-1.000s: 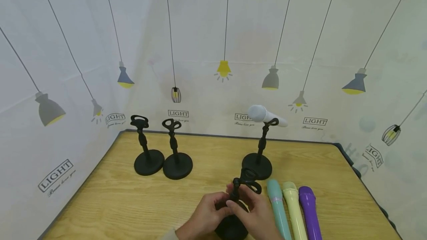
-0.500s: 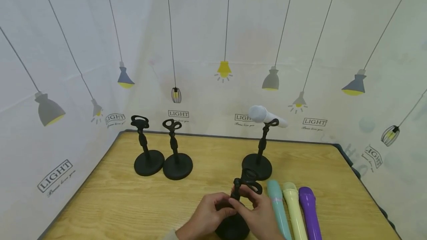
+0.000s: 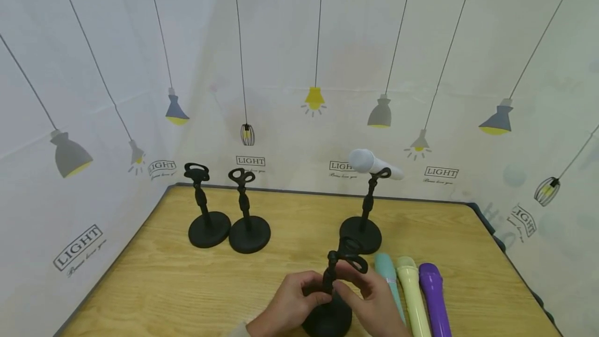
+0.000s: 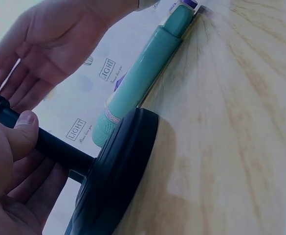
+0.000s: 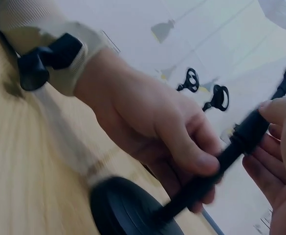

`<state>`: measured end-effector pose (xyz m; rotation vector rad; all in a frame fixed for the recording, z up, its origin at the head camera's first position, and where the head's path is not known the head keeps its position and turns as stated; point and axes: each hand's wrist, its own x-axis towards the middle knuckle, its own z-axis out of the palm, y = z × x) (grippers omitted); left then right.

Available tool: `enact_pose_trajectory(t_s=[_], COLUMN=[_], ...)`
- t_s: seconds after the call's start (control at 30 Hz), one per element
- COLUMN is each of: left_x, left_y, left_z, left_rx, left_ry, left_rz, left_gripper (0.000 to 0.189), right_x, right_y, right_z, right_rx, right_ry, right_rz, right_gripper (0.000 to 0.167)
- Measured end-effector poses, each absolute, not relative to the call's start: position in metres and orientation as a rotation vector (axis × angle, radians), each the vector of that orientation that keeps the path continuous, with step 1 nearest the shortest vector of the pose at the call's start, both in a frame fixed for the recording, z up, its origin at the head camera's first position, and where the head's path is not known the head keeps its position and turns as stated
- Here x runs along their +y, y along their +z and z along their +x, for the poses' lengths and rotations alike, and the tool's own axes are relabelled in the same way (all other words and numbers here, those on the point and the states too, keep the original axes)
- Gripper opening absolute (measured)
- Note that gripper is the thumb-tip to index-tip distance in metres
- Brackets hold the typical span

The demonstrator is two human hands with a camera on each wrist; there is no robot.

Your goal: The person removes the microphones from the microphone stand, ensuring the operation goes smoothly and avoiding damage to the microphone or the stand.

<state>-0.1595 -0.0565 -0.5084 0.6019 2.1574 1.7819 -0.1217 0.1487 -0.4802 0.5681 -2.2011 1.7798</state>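
Observation:
A black desktop microphone stand (image 3: pixel 329 319) stands at the near edge of the head view, its round base on the table. My left hand (image 3: pixel 291 299) grips its pole, thumb on the near side, as the right wrist view shows. Higher up, my right hand (image 3: pixel 372 300) pinches the thicker collar (image 5: pixel 250 131) of the pole, thumb tip against it. The stand's looped clip (image 3: pixel 353 262) juts out above both hands, with no microphone in it. Just right of my right hand lies a teal microphone (image 3: pixel 387 274), partly covered by that hand.
Cream (image 3: pixel 414 295) and purple (image 3: pixel 435 298) microphones lie beside the teal one. Behind stands another stand (image 3: pixel 360 234) bearing a white microphone (image 3: pixel 374 163). Two bare stands, one outer (image 3: pixel 209 229) and one inner (image 3: pixel 249 234), are at back left. A lamp-printed curtain (image 3: pixel 281 40) surrounds the wooden table (image 3: pixel 187 290).
My right hand has shifted slightly right and its thumb has moved about the pole, now covering more of the teal microphone. The left hand keeps its hold; the stand has barely moved.

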Motion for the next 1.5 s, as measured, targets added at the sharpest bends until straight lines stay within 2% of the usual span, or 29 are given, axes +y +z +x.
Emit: enact_pose_trajectory(t_s=[0.33, 0.63, 0.9, 1.17, 1.5], left_x=[-0.057, -0.058, -0.057, -0.056, -0.055], left_y=[-0.508, -0.507, -0.509, -0.51, -0.509], left_z=[-0.158, -0.158, -0.159, -0.158, -0.157], left_rx=[2.16, 2.126, 2.116, 2.111, 2.106], left_ry=[1.777, 1.801, 1.81, 1.829, 1.828], left_rz=[0.598, 0.605, 0.598, 0.59, 0.569], left_gripper=[0.022, 0.019, 0.02, 0.02, 0.02], right_x=[0.12, 0.134, 0.152, 0.165, 0.171], right_y=[-0.467, -0.473, -0.474, -0.454, -0.424], right_z=[-0.119, -0.121, -0.121, -0.124, -0.134], right_rx=[-2.238, -2.215, -2.202, -2.041, -1.911], right_ry=[1.893, 1.776, 1.785, 1.906, 1.841], right_rz=[0.229, 0.489, 0.552, 0.584, 0.788], right_gripper=[0.026, 0.03, 0.034, 0.056, 0.043])
